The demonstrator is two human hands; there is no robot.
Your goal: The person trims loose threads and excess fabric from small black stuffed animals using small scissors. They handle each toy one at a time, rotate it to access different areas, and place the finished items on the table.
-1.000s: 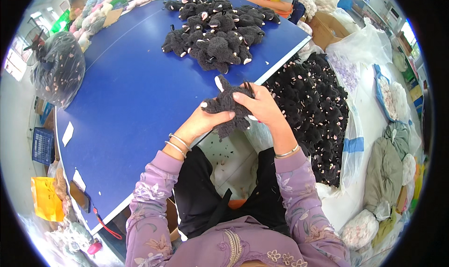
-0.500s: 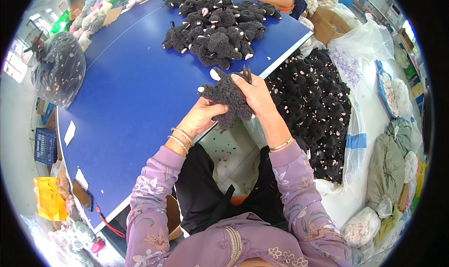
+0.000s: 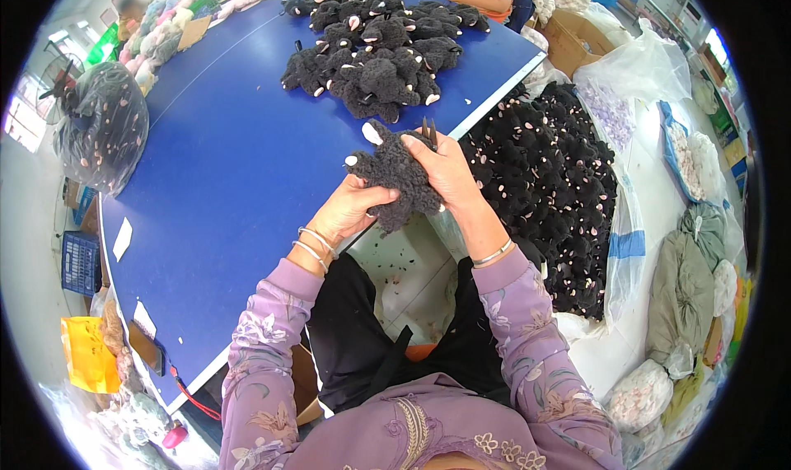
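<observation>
Between my two hands, above the table's near edge, is a small black plush toy with white-tipped parts and a pale ear. My left hand pinches its left side, thumb laid across the curly fabric. On the other side my right hand grips the toy with the thumb on top. Two dark pointed blades, like those of thread snips, stick up from the same hand; the rest of that tool is hidden. Farther off, a heap of similar black plush toys lies on the blue table.
At my right stands a large clear bag full of black plush pieces. A filled plastic bag is at the table's left edge; a phone lies near the lower left corner. Another person's arm shows beyond the table, beside a cardboard box.
The plush toy and both hands have shifted very slightly left, along with a small shift of the whole view. The grip of both hands looks the same.
</observation>
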